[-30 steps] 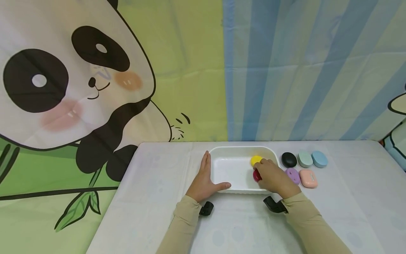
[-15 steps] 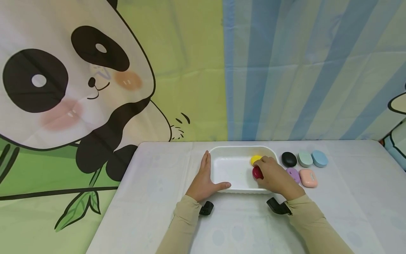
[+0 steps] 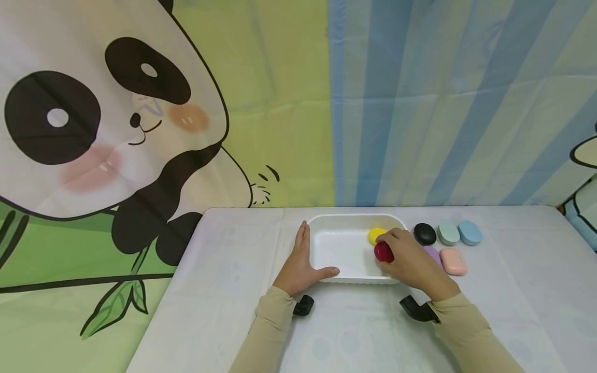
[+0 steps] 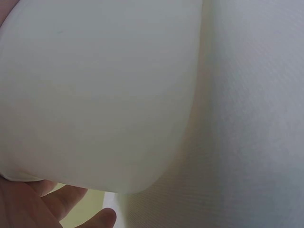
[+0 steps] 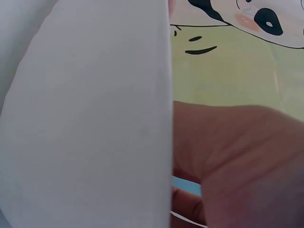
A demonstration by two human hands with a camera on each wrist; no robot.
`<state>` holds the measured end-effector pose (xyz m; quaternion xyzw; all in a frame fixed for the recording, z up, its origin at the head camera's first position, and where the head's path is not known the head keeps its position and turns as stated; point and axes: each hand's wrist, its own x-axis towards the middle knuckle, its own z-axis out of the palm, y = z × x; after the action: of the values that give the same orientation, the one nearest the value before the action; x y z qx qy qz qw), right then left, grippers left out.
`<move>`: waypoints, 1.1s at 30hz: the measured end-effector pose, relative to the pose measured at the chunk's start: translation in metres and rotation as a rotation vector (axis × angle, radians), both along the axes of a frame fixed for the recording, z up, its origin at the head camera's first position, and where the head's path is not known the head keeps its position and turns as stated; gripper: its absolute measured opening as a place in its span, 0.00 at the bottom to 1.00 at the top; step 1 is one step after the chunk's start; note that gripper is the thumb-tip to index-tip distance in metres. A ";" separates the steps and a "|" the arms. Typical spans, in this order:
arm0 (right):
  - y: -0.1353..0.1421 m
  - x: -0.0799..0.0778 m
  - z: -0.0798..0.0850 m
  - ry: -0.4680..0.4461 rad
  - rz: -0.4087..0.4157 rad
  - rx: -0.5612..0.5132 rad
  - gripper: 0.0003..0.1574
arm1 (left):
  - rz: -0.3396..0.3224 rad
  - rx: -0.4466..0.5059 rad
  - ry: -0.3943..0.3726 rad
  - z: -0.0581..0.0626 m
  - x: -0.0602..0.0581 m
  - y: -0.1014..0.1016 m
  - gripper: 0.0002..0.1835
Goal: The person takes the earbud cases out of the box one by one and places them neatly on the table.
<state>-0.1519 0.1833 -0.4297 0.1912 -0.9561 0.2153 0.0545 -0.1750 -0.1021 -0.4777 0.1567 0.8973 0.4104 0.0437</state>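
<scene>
In the head view, my right hand (image 3: 408, 259) pinches a small, glossy red rounded piece (image 3: 384, 252) between thumb and fingers, over the right end of a white tray (image 3: 342, 259). A small yellow rounded piece (image 3: 375, 235) lies in the tray just behind it, partly covered by the fingers. My left hand (image 3: 300, 267) rests against the tray's near left corner, fingers straight along the left wall and thumb spread over the near rim. Tray wall (image 4: 104, 95) fills much of the left wrist view, with fingertips at its edge. The right wrist view shows the right hand (image 5: 237, 156) beyond the tray's wall; the red piece is hidden there.
Right of the tray lie a black oval piece (image 3: 425, 234), a mint round one (image 3: 449, 233), a light blue one (image 3: 470, 233), a pink squarish one (image 3: 453, 261) and a purple one (image 3: 433, 255) partly behind the hand. A printed panda curtain (image 3: 280, 103) hangs behind the table.
The right hand has drawn slightly to the right with the red piece, which now shows more fully and covers less tray near the middle. The left hand and tray have stayed put.
</scene>
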 end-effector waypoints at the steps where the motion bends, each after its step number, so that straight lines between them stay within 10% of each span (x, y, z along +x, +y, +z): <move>1: 0.001 0.001 0.001 0.006 0.000 -0.006 0.25 | -0.001 0.002 0.000 0.000 0.000 0.000 0.75; 33: 0.045 0.026 0.019 0.049 -0.132 -0.086 0.29 | -0.008 0.002 -0.004 -0.001 0.000 -0.001 0.75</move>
<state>-0.1261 0.2278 -0.4107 0.1304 -0.9548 0.2475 0.1002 -0.1751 -0.1031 -0.4784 0.1595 0.8961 0.4114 0.0471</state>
